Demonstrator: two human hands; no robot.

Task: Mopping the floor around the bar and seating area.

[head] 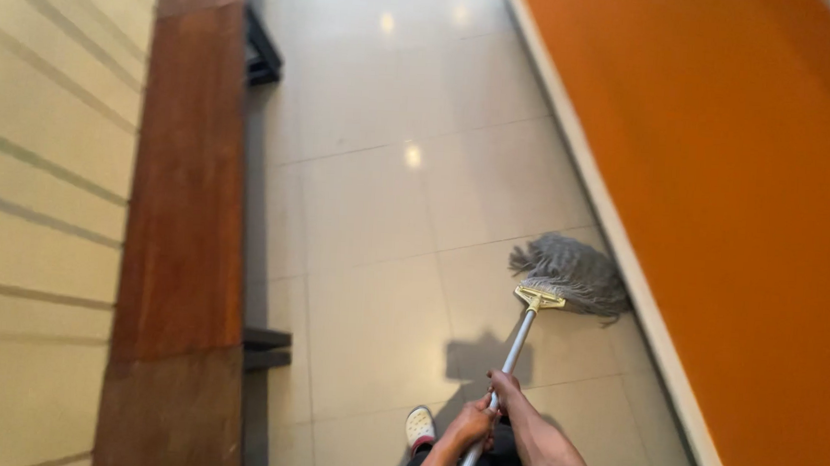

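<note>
1. State: both hands wrapped around the mop handle point(507, 368). Right hand point(509, 388) sits higher up the pole, left hand point(470, 426) just below it, nearly touching. Nothing else held.
2. Mop head point(571, 271) is flat on the floor point(379, 192), right beside the white skirting point(616, 245) under the orange wall point(751, 234). All spots below are relative to that wall.
3. Risk: strands smear the skirting or the wall. Cause: head is already almost touching it, so any push further that way drags dirty fibres up the paint.
4. Risk: yellow clamp point(539, 298) knocks the skirting. Cause: it sits just inboard of the strands, hard plastic by the look, little margin.
5. Risk: I slip. Cause: tiles look glossy, with light glare; if wet, my shoe point(419, 427), well off the wall and near the pole's lower end, lands on the slick patch.
6. Risk: poor control of the head. Cause: hands bunched close together on the pole, little leverage for steering.
7. Risk: pole end or my elbow clips the wooden bench point(186, 209) on the far side from the wall. Cause: narrow corridor, dark bench brackets point(264, 347) stick out into the floor.
</note>
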